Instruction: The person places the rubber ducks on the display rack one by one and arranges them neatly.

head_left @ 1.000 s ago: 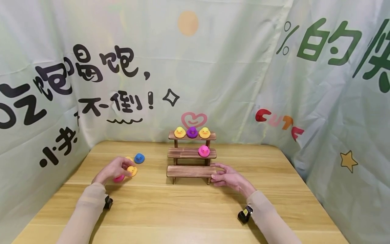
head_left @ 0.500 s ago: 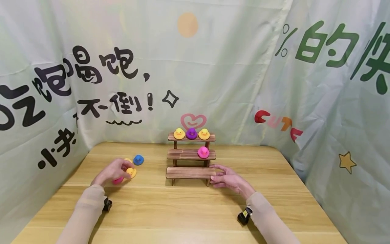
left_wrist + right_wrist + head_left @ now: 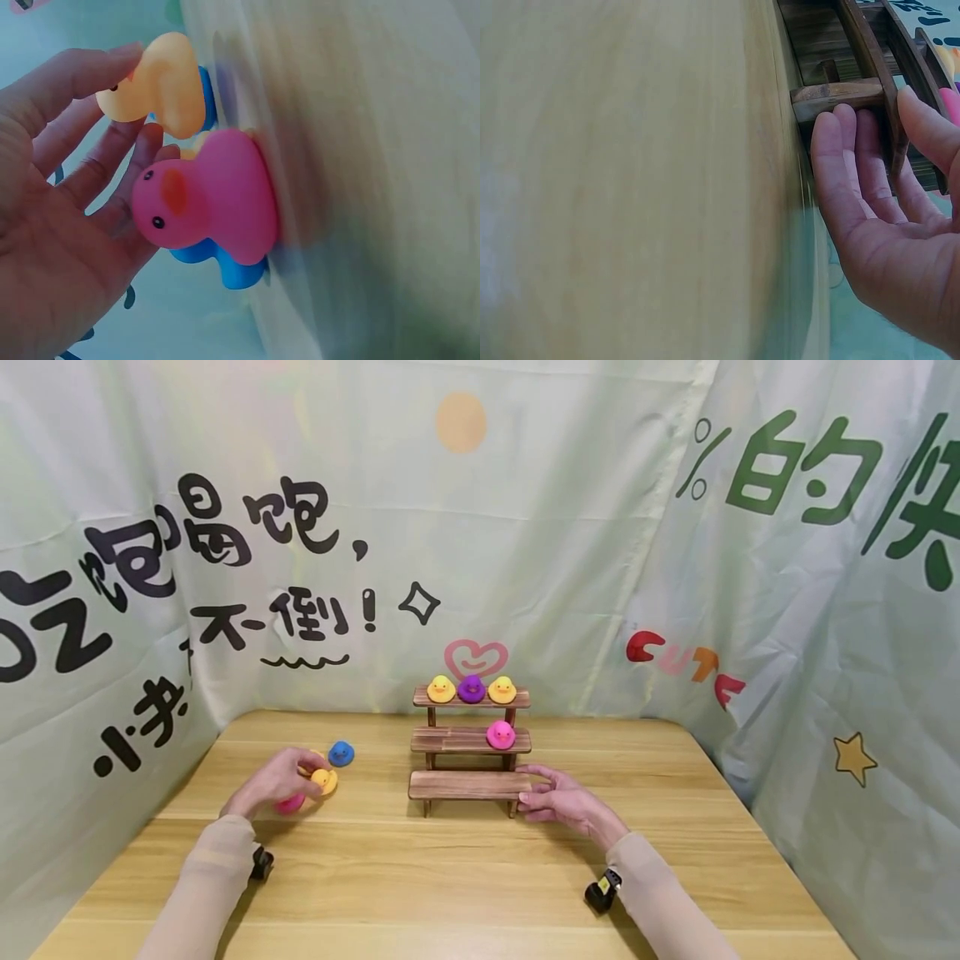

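Duck [image 3: 171,84] (yellow) pinched in left hand [image 3: 272,783], right hand [image 3: 564,798] holding wooden stand [image 3: 467,785]

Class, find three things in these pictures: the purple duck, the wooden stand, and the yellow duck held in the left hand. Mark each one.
Purple duck [image 3: 472,690]: head view, on its front.
Wooden stand [image 3: 457,742]: head view, on its middle shelf.
Held yellow duck [image 3: 175,84]: left wrist view, on its body.
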A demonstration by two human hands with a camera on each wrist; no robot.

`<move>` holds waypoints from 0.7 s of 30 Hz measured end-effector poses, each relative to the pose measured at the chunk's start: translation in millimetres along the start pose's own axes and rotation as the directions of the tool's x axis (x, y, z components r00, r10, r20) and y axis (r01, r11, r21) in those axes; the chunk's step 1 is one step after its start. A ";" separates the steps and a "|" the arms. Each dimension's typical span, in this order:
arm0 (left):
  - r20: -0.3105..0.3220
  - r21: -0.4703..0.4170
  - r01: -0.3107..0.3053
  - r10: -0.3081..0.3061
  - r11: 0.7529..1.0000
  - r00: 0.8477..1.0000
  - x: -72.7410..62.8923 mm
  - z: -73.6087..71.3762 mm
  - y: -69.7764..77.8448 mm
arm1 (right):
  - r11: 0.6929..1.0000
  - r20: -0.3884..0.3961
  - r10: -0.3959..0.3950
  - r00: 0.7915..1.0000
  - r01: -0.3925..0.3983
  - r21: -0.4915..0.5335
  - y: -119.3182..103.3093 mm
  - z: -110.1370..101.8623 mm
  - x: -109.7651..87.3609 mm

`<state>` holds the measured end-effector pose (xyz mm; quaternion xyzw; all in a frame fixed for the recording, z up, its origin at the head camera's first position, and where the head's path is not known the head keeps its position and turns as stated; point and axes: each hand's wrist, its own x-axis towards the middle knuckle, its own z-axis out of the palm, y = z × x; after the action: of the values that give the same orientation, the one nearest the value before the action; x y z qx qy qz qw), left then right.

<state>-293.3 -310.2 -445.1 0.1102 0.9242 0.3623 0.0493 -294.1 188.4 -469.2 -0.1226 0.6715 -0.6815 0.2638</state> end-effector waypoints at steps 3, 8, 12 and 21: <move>-0.030 -0.009 -0.001 0.001 1.000 1.000 0.1 -1.2 4.1 | 1.000 -0.006 0.001 1.000 -0.001 0.002 -0.4 0.6 -0.5; -0.070 -0.036 -0.011 0.009 0.999 0.998 -0.9 -2.0 11.1 | 1.000 -0.008 0.002 1.000 -0.002 0.005 -0.5 1.3 -0.9; -0.088 -0.063 -0.042 0.036 0.997 0.995 -0.5 -1.5 15.5 | 1.000 -0.004 0.004 1.000 -0.003 0.006 -0.2 1.3 -0.8; -0.095 -0.095 -0.136 0.127 0.986 0.987 3.5 5.1 26.9 | 1.000 0.003 0.003 1.000 -0.003 0.004 0.0 0.0 -0.4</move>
<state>-291.3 -286.8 -430.5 0.1520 0.8967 0.4156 -0.0102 -293.9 188.6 -469.1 -0.1221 0.6700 -0.6823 0.2658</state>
